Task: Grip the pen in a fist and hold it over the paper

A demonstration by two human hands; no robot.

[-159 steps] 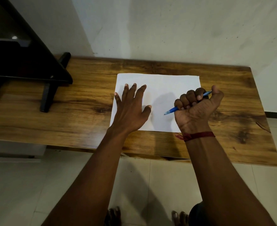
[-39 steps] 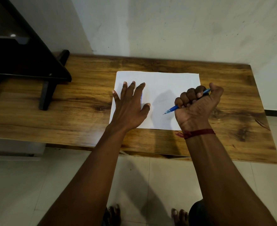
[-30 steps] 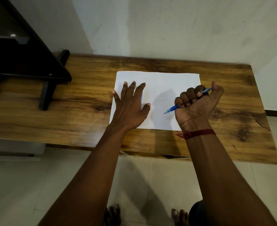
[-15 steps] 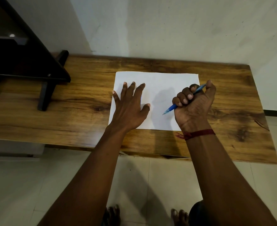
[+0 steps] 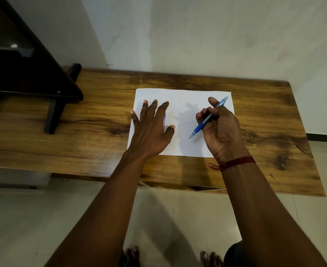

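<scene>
A blank white sheet of paper [image 5: 183, 101] lies on a wooden table [image 5: 93, 132]. My left hand [image 5: 151, 130] rests flat on the sheet's left part with its fingers spread. My right hand [image 5: 220, 128] holds a blue pen [image 5: 201, 126] between thumb and fingers over the right part of the sheet. The pen's tip points down and to the left, just above or at the paper. A red thread is tied round my right wrist.
A black stand [image 5: 30, 78] with a foot [image 5: 53, 118] occupies the table's left end. A pale wall [image 5: 197, 35] runs behind the table. Light floor tiles [image 5: 24, 218] lie in front, and my bare toes show at the bottom edge.
My right hand has turned from a fist grip to a writing grip and moved left onto the sheet; the pen tip now points down at the paper. My left hand has stayed flat.
</scene>
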